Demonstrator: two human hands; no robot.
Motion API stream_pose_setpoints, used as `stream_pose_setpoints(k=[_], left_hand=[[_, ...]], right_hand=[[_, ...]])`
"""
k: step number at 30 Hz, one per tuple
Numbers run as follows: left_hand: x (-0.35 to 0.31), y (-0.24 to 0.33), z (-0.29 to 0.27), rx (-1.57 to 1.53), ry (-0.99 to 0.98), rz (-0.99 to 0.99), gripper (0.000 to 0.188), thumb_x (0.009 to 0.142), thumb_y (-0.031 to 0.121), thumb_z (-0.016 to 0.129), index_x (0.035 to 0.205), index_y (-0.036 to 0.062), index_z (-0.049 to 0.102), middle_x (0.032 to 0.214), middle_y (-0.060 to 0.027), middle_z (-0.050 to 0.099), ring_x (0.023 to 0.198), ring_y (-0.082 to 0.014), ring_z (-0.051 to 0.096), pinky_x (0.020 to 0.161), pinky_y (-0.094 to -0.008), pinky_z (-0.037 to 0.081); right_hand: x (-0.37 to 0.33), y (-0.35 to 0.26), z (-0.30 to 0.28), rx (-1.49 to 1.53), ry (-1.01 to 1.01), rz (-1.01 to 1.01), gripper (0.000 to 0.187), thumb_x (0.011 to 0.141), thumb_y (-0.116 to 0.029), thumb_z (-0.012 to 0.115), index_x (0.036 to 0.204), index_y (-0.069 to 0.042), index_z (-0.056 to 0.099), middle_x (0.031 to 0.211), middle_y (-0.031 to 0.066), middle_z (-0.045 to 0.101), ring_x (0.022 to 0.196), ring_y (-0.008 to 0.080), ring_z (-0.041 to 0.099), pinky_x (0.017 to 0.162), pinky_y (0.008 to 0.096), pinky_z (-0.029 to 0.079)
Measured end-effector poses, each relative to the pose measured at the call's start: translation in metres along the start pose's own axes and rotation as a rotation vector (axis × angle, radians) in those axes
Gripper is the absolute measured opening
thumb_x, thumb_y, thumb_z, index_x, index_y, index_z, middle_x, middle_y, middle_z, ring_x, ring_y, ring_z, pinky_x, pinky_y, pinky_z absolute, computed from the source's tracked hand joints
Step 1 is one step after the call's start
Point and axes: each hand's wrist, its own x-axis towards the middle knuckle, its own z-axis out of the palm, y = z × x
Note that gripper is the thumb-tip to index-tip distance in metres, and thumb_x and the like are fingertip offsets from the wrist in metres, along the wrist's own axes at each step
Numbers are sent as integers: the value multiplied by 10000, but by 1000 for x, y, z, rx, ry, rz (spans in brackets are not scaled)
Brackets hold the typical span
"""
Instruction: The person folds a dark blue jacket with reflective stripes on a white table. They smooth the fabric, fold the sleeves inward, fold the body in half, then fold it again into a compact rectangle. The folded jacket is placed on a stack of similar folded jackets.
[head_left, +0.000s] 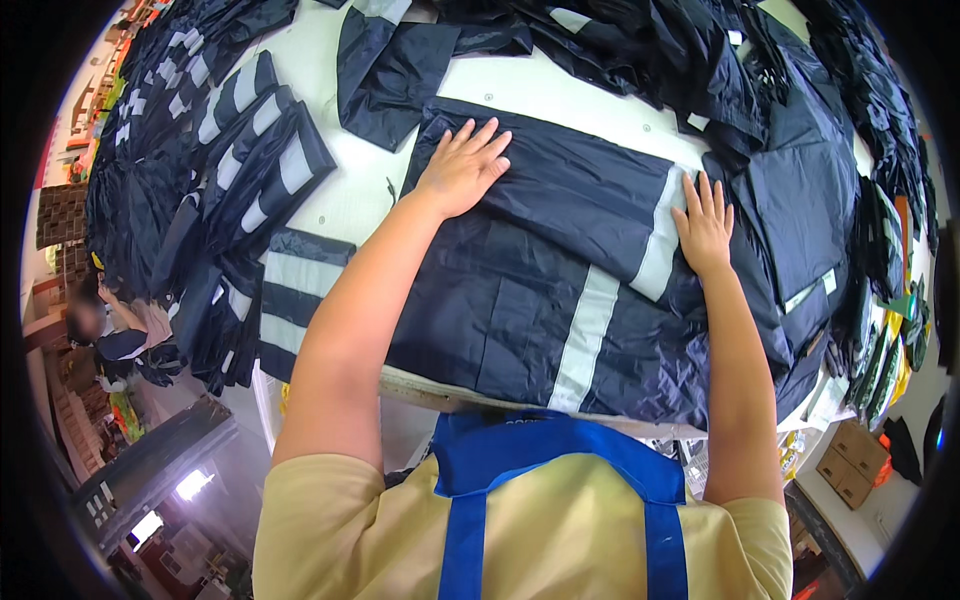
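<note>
A dark navy garment [450,310] with pale grey reflective bands lies spread on the white table in front of me. One part of it, perhaps a sleeve or leg [570,190], is laid across its upper half. My left hand [464,167] rests flat on the upper left of this part, fingers spread. At its banded right end lies my right hand [705,225], palm down with the fingers stretched out beside the reflective band [661,235]. Nothing is gripped in either hand.
Folded dark garments with grey bands [265,160] pile up at the left. More dark garments [640,50] heap along the far side and at the right. The white table [345,185] shows between them. Another person [130,325] is at the far left. Cardboard boxes [852,462] stand lower right.
</note>
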Motion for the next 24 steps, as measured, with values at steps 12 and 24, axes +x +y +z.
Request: stream_pose_setpoints(k=[12,24], left_hand=[[80,-33,-60,436,-325,-107,332,771,149,694,1094,150,617,1108,-52,600,1136,-285,511,888,-447,442],[-252,36,-68,205,73,268,118,669,161,626,739,126,537,685,-39,423,691,-241,496,631,-367,369]], right_hand=[[73,31,-69,112,-307,-103,381,724,-123,717,1055,-20,558,955,194,641,951,374,610,825,402,481],[-243,-10,-137,311,-23,-501,215,584,-52,590,791,-103,569,672,53,472,670,257,517,674,387,383]])
